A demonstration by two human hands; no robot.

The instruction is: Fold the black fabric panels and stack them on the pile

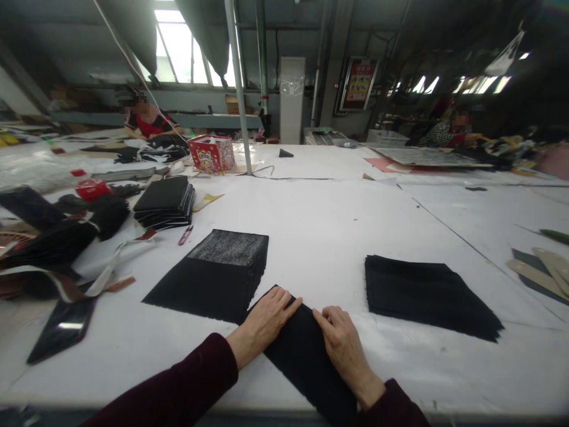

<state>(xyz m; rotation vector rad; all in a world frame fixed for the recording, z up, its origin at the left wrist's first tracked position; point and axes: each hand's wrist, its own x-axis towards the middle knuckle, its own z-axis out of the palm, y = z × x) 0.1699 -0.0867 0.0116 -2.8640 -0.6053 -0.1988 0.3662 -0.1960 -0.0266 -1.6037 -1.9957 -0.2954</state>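
Observation:
A black fabric piece [306, 356] lies in front of me, its lower end at the table's near edge. My left hand [269, 314] rests on its far left part, fingers laid flat and thumb stretched along the top edge. My right hand [342, 341] is at the right edge of the same piece, index finger extended to the edge and the other fingers curled; its thumb is hidden. Just left is a stack of black fabric pieces [200, 290] with a speckled grey top section. Another black fabric stack [422, 296] lies to the right.
A white table [311, 219] carries thread snips [185, 235], a dark folded stack [162, 201], a phone-like black slab [62, 329] and a red box [212, 154]. A pole [242, 89] rises behind. Beige pattern pieces [544, 270] lie far right. Two people [149, 121] work farther back.

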